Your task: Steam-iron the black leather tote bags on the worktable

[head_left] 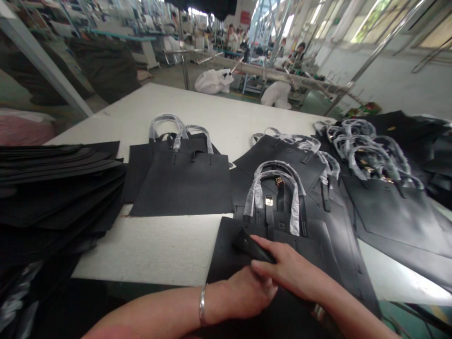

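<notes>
In the head view my right hand (289,266) is closed around a dark, elongated black piece (256,247) whose kind I cannot make out. My left hand (247,292), with a silver bracelet at the wrist, is curled just below, against my right fingers; what it grips is hidden. Both hands are over a flat black handbag (226,242) at the table's front edge. Beyond them lies another black handbag (319,235), partly covered. Plastic-wrapped handles (278,169) and gold-coloured buckles (269,201) show just past my hands.
Stacked black panels (60,188) fill the left side of the white table (151,245). More black handbags lie at centre left (183,183) and right (399,207). A metal post (45,61) rises at the left. White sacks (213,81) and workers are farther back.
</notes>
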Available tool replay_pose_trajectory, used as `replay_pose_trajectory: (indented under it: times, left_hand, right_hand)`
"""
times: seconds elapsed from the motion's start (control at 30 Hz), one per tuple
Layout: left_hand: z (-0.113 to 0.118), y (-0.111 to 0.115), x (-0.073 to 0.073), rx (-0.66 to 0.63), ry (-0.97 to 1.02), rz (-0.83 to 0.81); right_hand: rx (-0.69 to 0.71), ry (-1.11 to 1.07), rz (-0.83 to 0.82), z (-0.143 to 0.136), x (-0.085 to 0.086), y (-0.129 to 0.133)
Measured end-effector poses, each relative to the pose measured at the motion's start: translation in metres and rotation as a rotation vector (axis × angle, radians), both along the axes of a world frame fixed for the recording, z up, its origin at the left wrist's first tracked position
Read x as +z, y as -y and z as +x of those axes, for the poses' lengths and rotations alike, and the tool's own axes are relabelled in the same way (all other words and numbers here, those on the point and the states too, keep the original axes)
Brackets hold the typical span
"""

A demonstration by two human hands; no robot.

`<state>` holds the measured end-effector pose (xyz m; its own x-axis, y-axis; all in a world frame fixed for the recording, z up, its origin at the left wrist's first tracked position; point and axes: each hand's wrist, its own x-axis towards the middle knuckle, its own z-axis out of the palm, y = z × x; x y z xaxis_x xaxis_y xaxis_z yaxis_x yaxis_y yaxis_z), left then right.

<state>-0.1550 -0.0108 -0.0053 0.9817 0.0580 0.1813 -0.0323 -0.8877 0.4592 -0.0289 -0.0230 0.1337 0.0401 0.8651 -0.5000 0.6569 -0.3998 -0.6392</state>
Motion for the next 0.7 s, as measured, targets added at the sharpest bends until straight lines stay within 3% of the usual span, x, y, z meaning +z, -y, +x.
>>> replay_pose_trajectory:
  times: [0.2,0.33,0.43,0.53,0.63,0.7]
  left_hand:
    - [-0.004,-0.002,0.008,0.009,-0.029,-0.027]
    - [-0.011,-0.004,0.013,0.023,0.019,-0.092]
    - [-0.007,-0.017,0.019,0.135,0.063,-0.246]
    - [0.011,-0.050,0.030,0.376,0.144,-0.343]
    - [0.042,-0.094,0.045,0.589,0.152,-0.197]
    - [0.064,-0.120,0.055,0.634,0.048,-0.072]
  right_hand:
    - [-0.017,-0.066,0.078,-0.014,0.000,-0.035]
    - [-0.272,-0.065,0.291,0.016,0.015,-0.037]
    - [-0.402,0.004,0.361,0.052,0.031,-0.017]
    - [-0.476,0.006,0.312,0.077,0.031,0.020]
    - [-0.538,0.014,0.244,0.084,0.013,0.060]
    - [-0.567,0.000,0.195,0.081,-0.002,0.081]
